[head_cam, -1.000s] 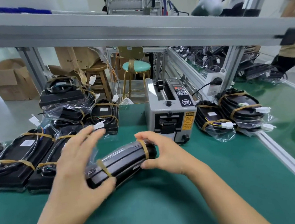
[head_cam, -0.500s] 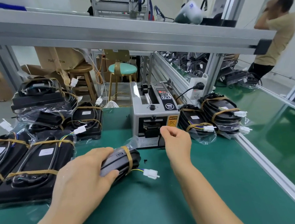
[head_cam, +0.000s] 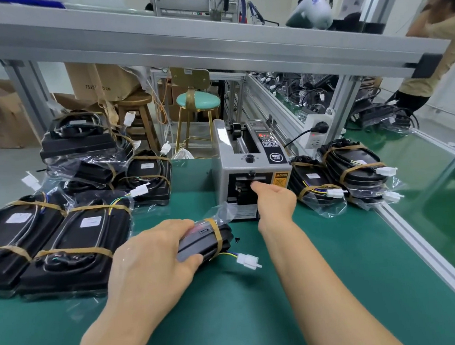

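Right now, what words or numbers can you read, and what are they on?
"75x" then "CM", middle covered: cardboard box.
Yellow warning label on the tape dispenser: too blurred.
White stickers on the bagged black units: too small.

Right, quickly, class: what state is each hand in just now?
Left hand: closed, gripping the bagged unit.
Right hand: fingers curled at the dispenser mouth; whether they pinch tape cannot be told.

Bright, even overhead light — soft shadows, glare on plastic bags [head_cam: 331, 210], wide-angle bending at edges, slight blur.
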`<state>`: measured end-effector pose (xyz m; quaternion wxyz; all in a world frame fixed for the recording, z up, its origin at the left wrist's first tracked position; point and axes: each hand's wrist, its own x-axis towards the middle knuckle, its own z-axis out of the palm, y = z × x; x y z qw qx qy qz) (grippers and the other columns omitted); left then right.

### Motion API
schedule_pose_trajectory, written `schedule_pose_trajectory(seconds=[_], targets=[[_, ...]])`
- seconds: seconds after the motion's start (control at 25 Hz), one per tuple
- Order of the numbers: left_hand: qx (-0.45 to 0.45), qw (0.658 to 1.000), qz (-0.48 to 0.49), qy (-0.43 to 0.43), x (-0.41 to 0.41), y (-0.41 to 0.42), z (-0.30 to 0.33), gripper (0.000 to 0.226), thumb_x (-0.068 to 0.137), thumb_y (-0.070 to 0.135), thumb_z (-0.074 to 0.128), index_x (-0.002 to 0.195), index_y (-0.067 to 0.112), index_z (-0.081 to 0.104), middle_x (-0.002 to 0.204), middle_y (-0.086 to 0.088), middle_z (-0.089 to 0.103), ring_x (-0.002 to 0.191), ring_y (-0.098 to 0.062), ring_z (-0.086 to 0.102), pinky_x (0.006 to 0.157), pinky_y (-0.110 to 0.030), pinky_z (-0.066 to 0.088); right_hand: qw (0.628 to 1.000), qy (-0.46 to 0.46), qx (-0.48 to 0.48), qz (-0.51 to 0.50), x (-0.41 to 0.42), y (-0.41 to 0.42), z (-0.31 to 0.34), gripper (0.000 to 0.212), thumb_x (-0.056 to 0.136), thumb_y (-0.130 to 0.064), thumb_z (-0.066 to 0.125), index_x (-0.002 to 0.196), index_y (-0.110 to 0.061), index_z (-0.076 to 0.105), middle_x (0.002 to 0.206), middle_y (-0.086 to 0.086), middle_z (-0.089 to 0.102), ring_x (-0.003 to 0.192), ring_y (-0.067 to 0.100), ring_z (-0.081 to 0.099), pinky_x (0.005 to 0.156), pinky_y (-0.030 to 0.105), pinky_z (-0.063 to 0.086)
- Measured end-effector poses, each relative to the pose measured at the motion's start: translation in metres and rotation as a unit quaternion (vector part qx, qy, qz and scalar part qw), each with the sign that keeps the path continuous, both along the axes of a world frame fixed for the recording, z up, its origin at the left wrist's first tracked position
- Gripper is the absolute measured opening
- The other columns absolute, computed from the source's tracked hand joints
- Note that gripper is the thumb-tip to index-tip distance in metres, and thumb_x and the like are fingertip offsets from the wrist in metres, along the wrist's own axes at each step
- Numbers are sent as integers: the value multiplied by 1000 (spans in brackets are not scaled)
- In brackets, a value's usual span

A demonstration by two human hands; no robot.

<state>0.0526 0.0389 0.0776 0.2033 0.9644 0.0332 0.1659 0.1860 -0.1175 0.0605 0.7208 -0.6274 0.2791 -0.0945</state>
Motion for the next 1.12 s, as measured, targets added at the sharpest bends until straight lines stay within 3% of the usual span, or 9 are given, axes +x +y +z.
schedule_pose_trajectory(seconds=[0.12,0.28,0.36,0.48,0.56,0.68,0.8,1.0,1.12], targets=[[-20,1000,-9,-19,-2,0,-1,50,68,34,79,114,40,61,106,20,67,92,-21,64,71,-29,43,995,-18,58,78,-29,-5,12,12,84,-19,71,74,-21,65,80,-7,63,81,10,57,73,25,43],[-27,999,-27,-38,-2,1,-2,57,62,28,84,114,37,61,108,20,66,87,-25,66,71,-33,47,941,-87,11,325,-82,6,5,16,84,-17,69,69,-19,74,110,-21,64,88,-19,58,60,-2,39],[-25,999,-27,-37,-3,1,-1,55,63,30,83,112,37,60,105,20,65,87,-22,65,70,-32,45,949,-97,-23,300,-87,8,-3,16,88,-14,65,73,-15,73,114,-14,63,97,-10,58,67,1,40],[-48,999,-4,-20,-5,1,-1,46,68,41,76,110,42,56,96,23,60,88,-15,59,69,-27,35,966,-66,35,246,-81,-2,-1,18,91,-14,60,75,-14,68,77,-16,68,77,-2,59,73,9,44],[-87,996,10,-25,-3,0,0,30,73,46,70,100,41,61,79,24,56,81,-12,54,67,-26,30,954,-35,102,281,-83,-10,5,21,91,-17,60,72,-17,69,71,-20,69,82,-4,60,91,23,40],[-82,996,26,-20,1,-2,3,12,81,40,65,93,38,66,82,18,63,85,-17,59,67,-27,32,940,-7,116,322,-91,-16,10,27,84,-20,62,60,-25,75,73,-18,70,94,6,59,89,30,36],[-70,996,47,-11,11,-5,8,5,80,37,68,84,34,70,87,11,67,88,-21,60,69,-29,38,925,-15,69,374,-93,-17,16,16,85,-22,63,74,-22,74,80,-14,71,86,1,61,80,26,38],[1,999,-21,-49,21,-7,5,10,89,24,61,84,17,65,85,0,64,79,-31,60,68,-37,43,915,-24,198,351,-83,-10,23,12,88,-14,60,81,-15,69,92,0,74,99,14,66,88,26,46],[3,999,-22,-40,25,-7,2,14,96,25,49,86,15,52,84,-4,57,77,-33,55,71,-43,42,933,-33,96,346,-87,-4,20,19,88,-17,63,73,-18,74,119,-7,66,106,2,56,85,24,37]])
